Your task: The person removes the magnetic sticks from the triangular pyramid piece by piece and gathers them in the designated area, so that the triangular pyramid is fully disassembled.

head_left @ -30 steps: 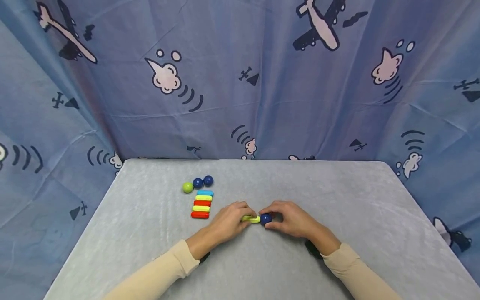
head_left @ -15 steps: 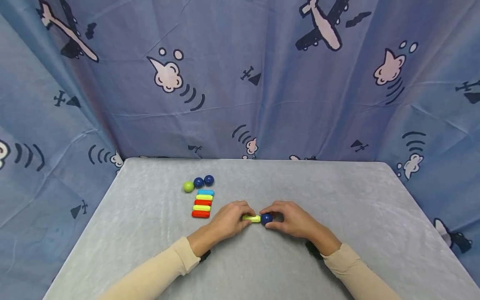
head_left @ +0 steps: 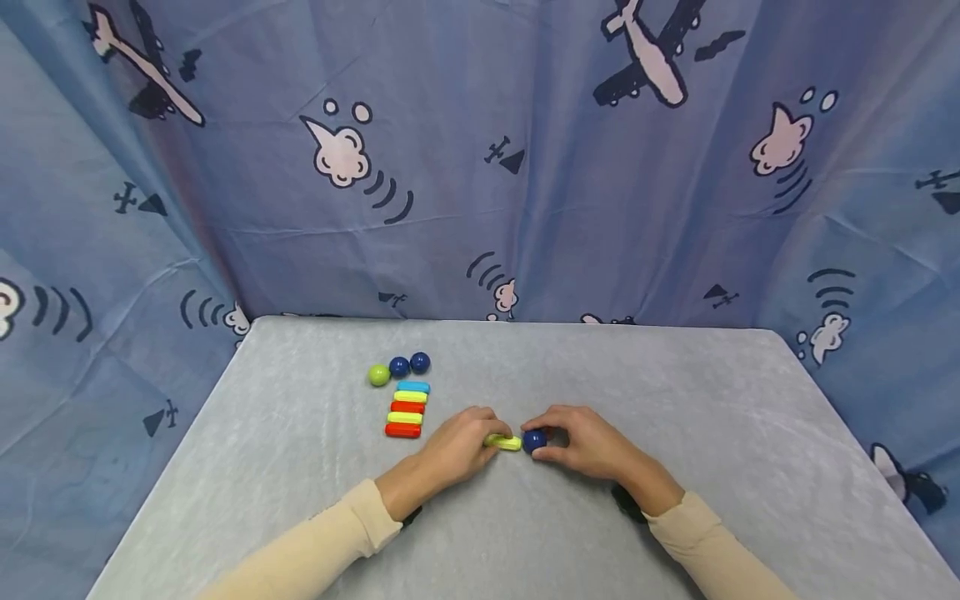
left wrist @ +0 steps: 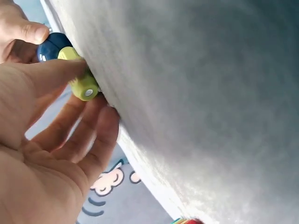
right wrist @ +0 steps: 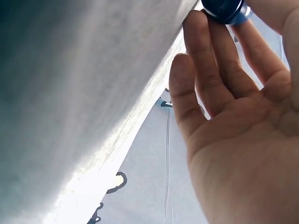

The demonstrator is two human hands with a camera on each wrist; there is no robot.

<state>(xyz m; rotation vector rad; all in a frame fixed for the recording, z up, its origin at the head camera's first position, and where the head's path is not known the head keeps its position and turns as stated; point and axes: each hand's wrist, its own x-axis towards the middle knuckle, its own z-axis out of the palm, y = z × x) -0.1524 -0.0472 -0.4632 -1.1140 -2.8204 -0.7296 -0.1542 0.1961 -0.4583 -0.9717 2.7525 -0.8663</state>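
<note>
My left hand point(head_left: 459, 443) pinches a short yellow-green rod point(head_left: 507, 443) between thumb and fingers, low over the table. In the left wrist view the end of the rod point(left wrist: 85, 88) shows a small pale metallic disc. Between thumb and fingertips, my right hand point(head_left: 581, 440) holds a dark blue ball point(head_left: 534, 441) just right of the rod. A narrow gap seems to part rod and ball in the head view; in the left wrist view the ball point(left wrist: 53, 46) lies partly behind the rod. Only the ball's lower part point(right wrist: 226, 9) shows in the right wrist view.
Left of my hands, several rods point(head_left: 407, 407) in red, yellow and light blue lie side by side. Behind them sit a green ball point(head_left: 378, 375) and two dark blue balls point(head_left: 409, 365). The grey table point(head_left: 675, 383) ends at a patterned blue curtain point(head_left: 450, 167).
The rod's right end, earlier against the blue ball, has tipped slightly toward me, and a small gap now shows between them. Both hands stay nearly in place.
</note>
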